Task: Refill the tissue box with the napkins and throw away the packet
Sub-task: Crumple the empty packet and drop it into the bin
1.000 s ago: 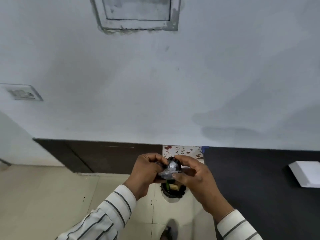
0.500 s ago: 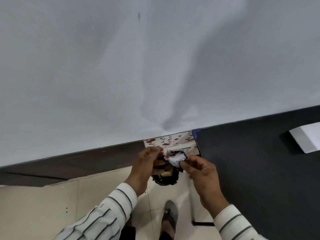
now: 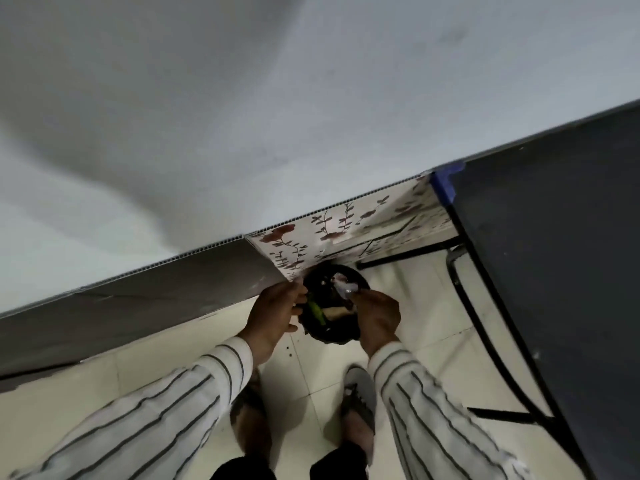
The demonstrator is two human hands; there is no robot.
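Observation:
I look straight down at a small black waste bin on the tiled floor by the wall. My right hand pinches the crumpled clear plastic packet over the bin's mouth. My left hand hovers at the bin's left rim with its fingers curled; nothing shows in it. Rubbish, including a green piece, lies inside the bin. The tissue box is out of view.
A dark table with black metal legs stands close on the right. A floral patterned panel leans on the wall behind the bin. My two feet in sandals stand on the cream floor tiles just before the bin.
My head has tilted down, so the bin and my feet fill the view. Both hands have lowered to the bin, and the left hand has let go of the packet.

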